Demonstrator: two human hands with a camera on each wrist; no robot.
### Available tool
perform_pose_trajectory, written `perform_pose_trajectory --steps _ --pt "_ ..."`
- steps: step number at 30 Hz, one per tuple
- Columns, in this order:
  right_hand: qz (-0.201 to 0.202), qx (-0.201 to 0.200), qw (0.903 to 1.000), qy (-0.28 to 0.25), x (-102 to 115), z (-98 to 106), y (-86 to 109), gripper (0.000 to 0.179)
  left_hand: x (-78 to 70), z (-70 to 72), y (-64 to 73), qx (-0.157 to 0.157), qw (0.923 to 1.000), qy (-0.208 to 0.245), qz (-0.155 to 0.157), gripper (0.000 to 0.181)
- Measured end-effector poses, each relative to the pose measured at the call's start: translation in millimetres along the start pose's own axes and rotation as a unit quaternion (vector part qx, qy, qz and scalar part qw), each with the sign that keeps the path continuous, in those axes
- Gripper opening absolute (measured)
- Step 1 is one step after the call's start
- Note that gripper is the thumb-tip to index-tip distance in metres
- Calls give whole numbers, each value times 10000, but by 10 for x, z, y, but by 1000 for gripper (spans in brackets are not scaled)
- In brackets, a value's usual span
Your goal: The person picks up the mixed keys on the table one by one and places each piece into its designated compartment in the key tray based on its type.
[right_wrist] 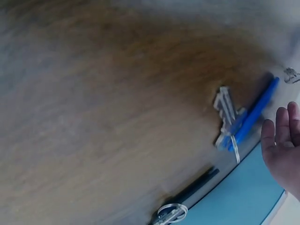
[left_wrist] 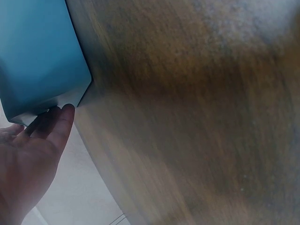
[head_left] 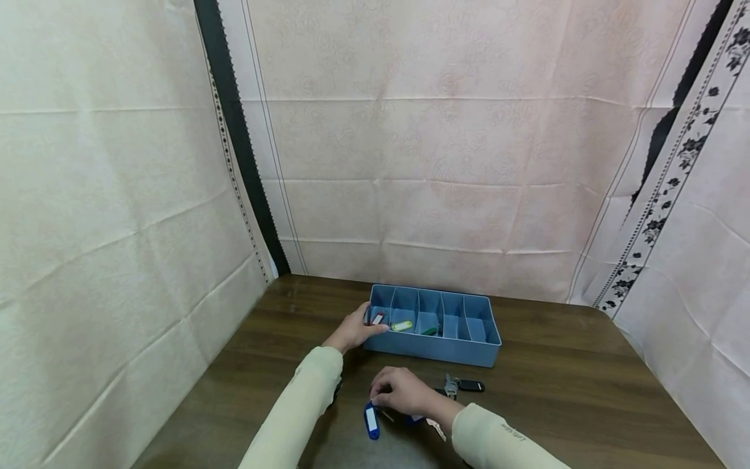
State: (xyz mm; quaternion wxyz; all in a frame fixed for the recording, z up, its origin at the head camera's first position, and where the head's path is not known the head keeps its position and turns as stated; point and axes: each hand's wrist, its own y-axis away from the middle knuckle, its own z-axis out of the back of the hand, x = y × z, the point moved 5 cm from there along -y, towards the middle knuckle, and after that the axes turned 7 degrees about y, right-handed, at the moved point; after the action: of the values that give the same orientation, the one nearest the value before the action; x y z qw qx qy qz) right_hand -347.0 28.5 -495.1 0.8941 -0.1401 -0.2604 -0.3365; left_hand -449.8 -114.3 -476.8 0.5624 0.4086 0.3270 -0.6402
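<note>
A blue divided box (head_left: 463, 352) stands on the table, with tagged keys in its left compartments: a red key tag (head_left: 378, 318), a yellow key tag (head_left: 402, 326) and a green key tag (head_left: 430, 331). My left hand (head_left: 356, 331) holds the box's left end, thumb along the front rim. In front of the box, my right hand (head_left: 401, 391) pinches a blue key tag (head_left: 372, 422) near its ring, with a key beside it. Under the right wrist lies a second blue key tag (right_wrist: 255, 112) with keys (right_wrist: 226, 112), partly hidden in the head view.
A black key tag (head_left: 471, 385) with a key (head_left: 450, 387) lies just in front of the box. The brown wooden table (head_left: 562, 378) meets cloth hangings (head_left: 445, 215) behind and at both sides.
</note>
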Motion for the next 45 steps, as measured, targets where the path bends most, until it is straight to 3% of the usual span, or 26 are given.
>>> perform_pose_trajectory --steps 9,14,18,24,32,45 --pt "-414 -552 9956 -629 -71 250 50 9 10 6 13 -30 10000 75 35 93" --pt "-460 -990 9925 -547 -110 422 88 12 21 7 8 -26 10000 76 41 93" --pt "-788 -1242 9870 -655 -182 558 122 10 18 9 15 -13 10000 87 -7 93" --pt "-1309 -1676 9728 -916 -282 774 203 13 30 11 24 -26 10000 48 62 93" --pt "-1888 -2396 9438 -1272 -468 1083 306 12 34 -6 -4 -19 9999 68 92 93" --pt "-2516 -2819 9177 -1229 -823 1581 503 35 3 -9 -9 -20 9999 128 56 94"
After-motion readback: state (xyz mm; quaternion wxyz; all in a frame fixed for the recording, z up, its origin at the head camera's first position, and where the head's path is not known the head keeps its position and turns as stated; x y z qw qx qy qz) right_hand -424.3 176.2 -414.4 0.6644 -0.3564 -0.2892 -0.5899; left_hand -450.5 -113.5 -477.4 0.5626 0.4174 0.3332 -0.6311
